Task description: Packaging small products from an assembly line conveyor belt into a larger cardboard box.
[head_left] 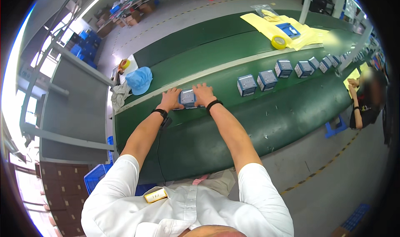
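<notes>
My left hand (170, 99) and my right hand (203, 95) press in from both sides on a small blue-and-white carton (187, 96) on the green conveyor belt. My fingers reach over the far side, and the thumbs lie toward the carton. Blue edges show low beside both palms; I cannot tell whether they belong to further cartons beneath my hands. To the right stand similar cartons, the closest one (246, 85) beside a second (267, 80), then several more in a line along the belt.
A blue cap (139, 79) and a grey cloth (120, 95) lie at the belt's left end near a tape roll. Across the belt, yellow sheets (266, 29) hold a yellow tape roll (278, 42) and a blue tray (288, 30). A co-worker (368, 97) sits at right.
</notes>
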{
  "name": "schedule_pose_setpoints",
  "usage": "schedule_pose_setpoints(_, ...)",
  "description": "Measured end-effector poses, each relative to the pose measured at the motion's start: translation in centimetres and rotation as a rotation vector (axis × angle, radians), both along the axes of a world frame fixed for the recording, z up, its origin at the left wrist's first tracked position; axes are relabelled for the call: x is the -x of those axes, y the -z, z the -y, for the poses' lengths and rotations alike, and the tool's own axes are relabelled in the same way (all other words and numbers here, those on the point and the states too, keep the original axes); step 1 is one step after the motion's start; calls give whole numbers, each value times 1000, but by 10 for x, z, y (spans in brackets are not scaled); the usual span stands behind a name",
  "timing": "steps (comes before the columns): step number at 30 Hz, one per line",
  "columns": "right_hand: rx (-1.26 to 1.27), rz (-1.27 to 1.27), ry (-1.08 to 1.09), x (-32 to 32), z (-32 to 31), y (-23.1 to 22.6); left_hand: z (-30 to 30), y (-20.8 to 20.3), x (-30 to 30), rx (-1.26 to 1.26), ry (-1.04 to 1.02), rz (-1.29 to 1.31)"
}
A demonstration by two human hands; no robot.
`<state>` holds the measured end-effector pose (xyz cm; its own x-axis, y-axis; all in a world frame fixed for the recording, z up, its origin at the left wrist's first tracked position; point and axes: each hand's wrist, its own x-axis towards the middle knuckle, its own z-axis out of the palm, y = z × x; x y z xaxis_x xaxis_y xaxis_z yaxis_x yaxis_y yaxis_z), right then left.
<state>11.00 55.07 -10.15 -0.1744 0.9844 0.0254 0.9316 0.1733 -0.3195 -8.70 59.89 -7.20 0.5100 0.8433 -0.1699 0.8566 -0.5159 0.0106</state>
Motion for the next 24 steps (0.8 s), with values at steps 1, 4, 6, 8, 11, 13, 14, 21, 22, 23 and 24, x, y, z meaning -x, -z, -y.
schedule_pose_setpoints(1,1,28,-10,1,2,-3,9,-4,0,-5,1,-11)
schedule_pose_setpoints(4,-81,50,-56,15,42,-12,49,-20,12,-2,2,-35)
schedule_pose_setpoints(6,-135,52,-73,24,80,-27,90,-30,27,-18,22,1)
schedule_pose_setpoints(8,-148,19,-102,47,121,-29,133,-36,52,-49,34,45)
schedule_pose_setpoints(11,-95,-47,-164,74,175,-14,192,-29,86,-28,37,30)
schedule_pose_setpoints(13,-127,-67,-151,85,198,-3,221,-12,100,18,14,31)
schedule_pose_setpoints(14,-154,-96,-132,90,212,1,228,-10,104,30,19,33)
schedule_pose_setpoints(21,-113,-117,-120,93,217,-2,212,-17,114,141,124,78)
schedule_pose_setpoints(22,-90,-125,-138,91,216,-2,209,-19,114,145,131,73)
schedule_pose_setpoints(23,-66,-133,-155,90,215,-1,207,-19,114,147,140,61)
schedule_pose_setpoints(24,-61,-138,-148,90,215,-1,206,-19,115,151,149,50)
